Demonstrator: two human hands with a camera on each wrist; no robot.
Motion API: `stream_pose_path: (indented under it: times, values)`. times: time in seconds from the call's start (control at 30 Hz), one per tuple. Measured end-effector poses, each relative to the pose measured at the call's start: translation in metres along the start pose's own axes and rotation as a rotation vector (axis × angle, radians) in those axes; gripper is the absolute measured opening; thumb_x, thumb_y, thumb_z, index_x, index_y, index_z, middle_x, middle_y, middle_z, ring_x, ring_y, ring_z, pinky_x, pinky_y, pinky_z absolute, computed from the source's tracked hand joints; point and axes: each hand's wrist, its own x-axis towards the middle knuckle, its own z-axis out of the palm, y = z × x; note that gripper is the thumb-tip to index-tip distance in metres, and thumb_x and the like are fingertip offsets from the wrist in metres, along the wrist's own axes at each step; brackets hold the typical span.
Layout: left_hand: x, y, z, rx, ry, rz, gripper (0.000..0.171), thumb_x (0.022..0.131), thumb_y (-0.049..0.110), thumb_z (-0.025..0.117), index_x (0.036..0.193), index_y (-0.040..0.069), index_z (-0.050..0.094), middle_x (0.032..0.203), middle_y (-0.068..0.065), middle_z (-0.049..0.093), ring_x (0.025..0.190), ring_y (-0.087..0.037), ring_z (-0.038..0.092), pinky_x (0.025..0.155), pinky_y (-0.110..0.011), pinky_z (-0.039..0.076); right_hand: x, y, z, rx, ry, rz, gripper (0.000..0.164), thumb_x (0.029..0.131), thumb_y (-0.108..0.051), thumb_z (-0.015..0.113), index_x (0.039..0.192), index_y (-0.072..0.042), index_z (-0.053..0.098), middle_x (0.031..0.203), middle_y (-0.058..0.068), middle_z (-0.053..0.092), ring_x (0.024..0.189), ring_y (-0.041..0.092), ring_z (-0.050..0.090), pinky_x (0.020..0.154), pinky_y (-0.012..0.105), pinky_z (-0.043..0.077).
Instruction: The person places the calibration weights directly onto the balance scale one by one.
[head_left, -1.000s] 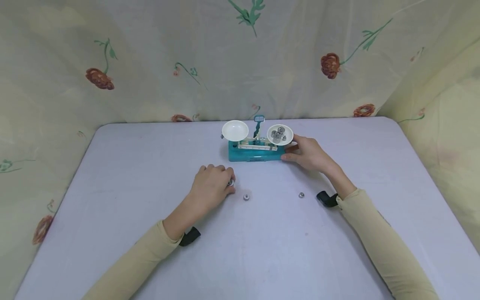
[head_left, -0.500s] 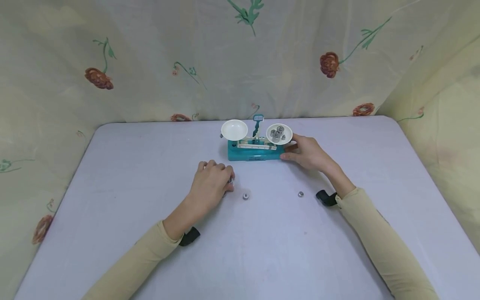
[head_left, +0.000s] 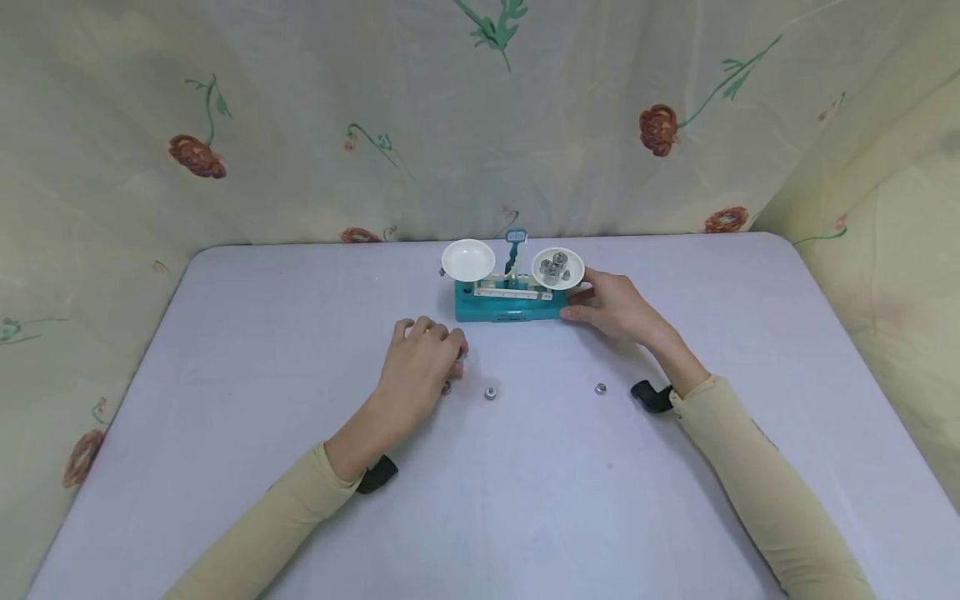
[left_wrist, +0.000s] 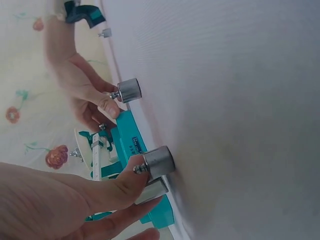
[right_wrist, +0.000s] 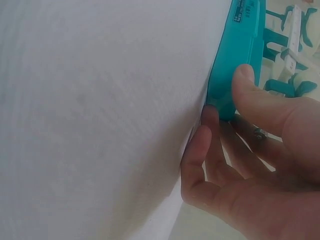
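Behind the pale tabletop (head_left: pixel 525 500) hangs a flowered cloth (head_left: pixel 435 100). The left hand (head_left: pixel 420 367) pinches one weight (left_wrist: pixel 153 191) between thumb and finger, a second weight (left_wrist: pixel 161 161) just beside the thumb. Rightward come a third weight (head_left: pixel 491 394), the balance (head_left: pixel 480 311) (clustered weights (head_left: pixel 555 267) sit in its right pan (head_left: pixel 575 262)), a fourth weight (head_left: pixel 601 389), and the right hand (head_left: pixel 613 308), gripping the balance's right end.

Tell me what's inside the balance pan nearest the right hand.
In that pan sits a cluster of metal weights of differing sizes. The pan's floor beneath them is covered, and they overlap too closely for a sure count.
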Motion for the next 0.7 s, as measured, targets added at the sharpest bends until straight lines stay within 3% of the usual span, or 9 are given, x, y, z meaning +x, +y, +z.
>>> stream_pose_path:
  times: [0.7]
  values:
    - [0.004, -0.003, -0.016, 0.041, 0.101, -0.060, 0.030, 0.093, 0.025, 0.082, 0.121, 0.014, 0.078, 0.112, -0.012, 0.081, 0.115, -0.039, 0.067, 0.108, -0.059, 0.053, 0.000, -0.002, 0.000, 0.000, -0.013, 0.004, 0.070, 0.104, -0.017, 0.073, 0.163, -0.003, 0.041, 0.151, 0.028, 0.060, 0.140, 0.048, 0.060, 0.120, 0.062, 0.047]
